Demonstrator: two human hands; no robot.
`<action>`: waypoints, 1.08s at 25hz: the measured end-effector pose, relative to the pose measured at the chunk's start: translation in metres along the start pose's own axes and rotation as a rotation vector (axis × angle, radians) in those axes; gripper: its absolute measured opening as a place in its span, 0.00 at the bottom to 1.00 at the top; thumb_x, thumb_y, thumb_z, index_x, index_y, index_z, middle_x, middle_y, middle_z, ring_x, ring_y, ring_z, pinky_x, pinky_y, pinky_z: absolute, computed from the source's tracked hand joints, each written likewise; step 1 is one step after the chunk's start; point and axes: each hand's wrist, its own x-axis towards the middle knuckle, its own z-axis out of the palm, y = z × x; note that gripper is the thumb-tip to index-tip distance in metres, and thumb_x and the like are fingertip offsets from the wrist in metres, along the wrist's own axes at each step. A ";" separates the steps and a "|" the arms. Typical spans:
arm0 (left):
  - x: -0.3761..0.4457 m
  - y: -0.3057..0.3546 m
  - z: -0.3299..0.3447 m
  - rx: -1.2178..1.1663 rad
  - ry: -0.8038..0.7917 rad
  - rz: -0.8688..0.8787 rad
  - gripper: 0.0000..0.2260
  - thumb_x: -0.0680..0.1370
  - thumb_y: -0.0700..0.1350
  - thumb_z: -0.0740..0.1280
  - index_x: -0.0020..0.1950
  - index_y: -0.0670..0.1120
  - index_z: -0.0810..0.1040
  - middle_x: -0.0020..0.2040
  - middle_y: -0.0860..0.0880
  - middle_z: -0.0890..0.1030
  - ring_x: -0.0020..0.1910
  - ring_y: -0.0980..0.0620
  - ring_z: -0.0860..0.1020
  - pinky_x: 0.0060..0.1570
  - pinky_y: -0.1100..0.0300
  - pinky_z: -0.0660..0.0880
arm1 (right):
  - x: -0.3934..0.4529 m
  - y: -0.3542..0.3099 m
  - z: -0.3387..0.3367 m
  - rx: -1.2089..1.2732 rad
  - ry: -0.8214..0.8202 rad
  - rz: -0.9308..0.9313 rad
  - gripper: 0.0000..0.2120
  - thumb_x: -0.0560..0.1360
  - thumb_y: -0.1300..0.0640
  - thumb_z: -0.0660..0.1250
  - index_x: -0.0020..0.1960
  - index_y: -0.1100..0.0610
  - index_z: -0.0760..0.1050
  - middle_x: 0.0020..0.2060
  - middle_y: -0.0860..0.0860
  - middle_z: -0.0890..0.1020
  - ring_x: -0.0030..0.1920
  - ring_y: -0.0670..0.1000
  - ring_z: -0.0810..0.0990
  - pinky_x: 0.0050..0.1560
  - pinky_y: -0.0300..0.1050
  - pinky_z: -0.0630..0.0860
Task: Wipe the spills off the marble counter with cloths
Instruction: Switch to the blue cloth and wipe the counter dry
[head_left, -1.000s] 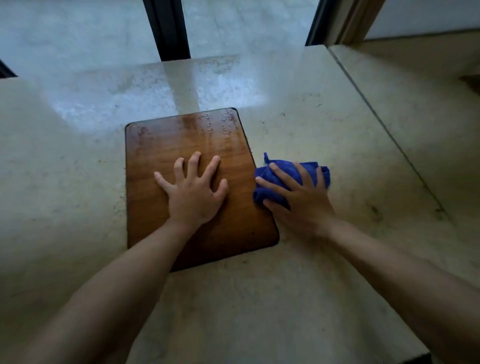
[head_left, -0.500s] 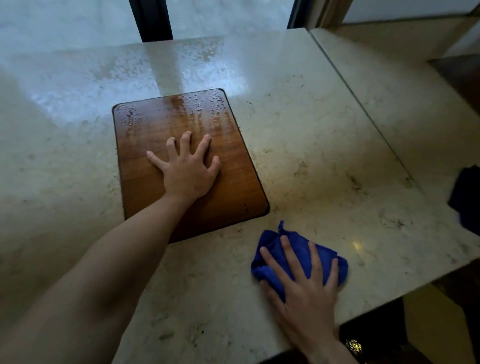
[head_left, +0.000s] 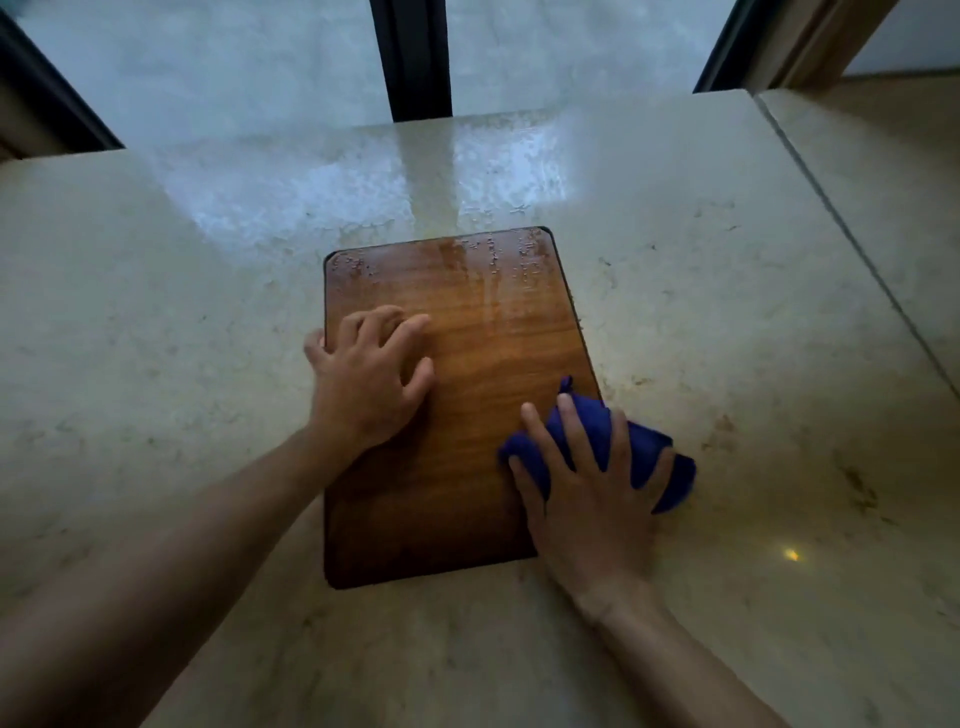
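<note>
Blue cloth (head_left: 641, 457) lies bunched under the right hand (head_left: 589, 499), partly on the right edge of the wooden board (head_left: 467, 415) and partly on the marble counter (head_left: 753, 364) beside it. The right hand presses down flat on this cloth with its fingers (head_left: 543, 441) spread apart, and the fingertips reach to the far side of the cloth. Its palm sits over the near right corner of the board.

To the left, the left hand (head_left: 366, 384) rests on the board near the left edge. Its fingers are a little bent and loosely apart, and the thumb side hangs over the left edge of the board. It holds nothing.

The board is a brown rectangle with rounded corners and lies flat on the counter. Small water drops and a pale wet streak are visible on its far part. Farther out, the counter shows a wet, spotted shine near the window (head_left: 260, 67), and some brownish marks lie to the right of the cloth. A thin seam (head_left: 852, 249) runs across the counter on the right side.
</note>
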 end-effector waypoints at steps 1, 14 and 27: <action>0.002 -0.026 0.000 0.029 -0.010 -0.061 0.26 0.77 0.65 0.52 0.73 0.61 0.65 0.76 0.49 0.65 0.75 0.43 0.61 0.67 0.27 0.54 | 0.024 -0.002 -0.001 -0.002 0.015 -0.019 0.27 0.80 0.32 0.46 0.76 0.38 0.60 0.77 0.47 0.65 0.76 0.63 0.59 0.66 0.80 0.50; 0.001 -0.081 0.003 0.081 -0.092 -0.263 0.30 0.75 0.67 0.54 0.77 0.61 0.65 0.78 0.47 0.64 0.76 0.36 0.60 0.64 0.22 0.55 | 0.402 -0.051 -0.025 0.065 -0.095 -0.029 0.28 0.77 0.29 0.39 0.76 0.31 0.48 0.80 0.42 0.51 0.79 0.61 0.45 0.66 0.81 0.38; 0.005 -0.086 0.005 0.069 -0.076 -0.276 0.30 0.75 0.67 0.54 0.77 0.63 0.62 0.79 0.49 0.61 0.78 0.37 0.57 0.65 0.21 0.53 | 0.445 -0.111 -0.032 0.007 -0.170 -0.281 0.28 0.77 0.28 0.40 0.76 0.30 0.48 0.80 0.42 0.49 0.79 0.61 0.44 0.66 0.81 0.38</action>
